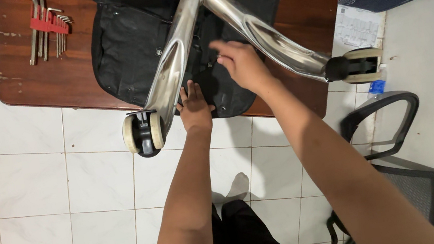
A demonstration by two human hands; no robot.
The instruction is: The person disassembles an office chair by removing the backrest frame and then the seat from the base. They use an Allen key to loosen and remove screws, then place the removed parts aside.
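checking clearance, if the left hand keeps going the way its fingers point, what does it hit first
The left hand lies flat on the black seat cushion, fingers pointing up-frame. Straight on, it would probably meet the chrome base arm crossing above; depth is unclear.

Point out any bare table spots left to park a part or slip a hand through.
Free: the wooden table strip between the hex key set and the black seat, and the far right corner past the chrome chair base. Crowded: the near edge, where the left hand and right hand press the seat between two chrome legs.
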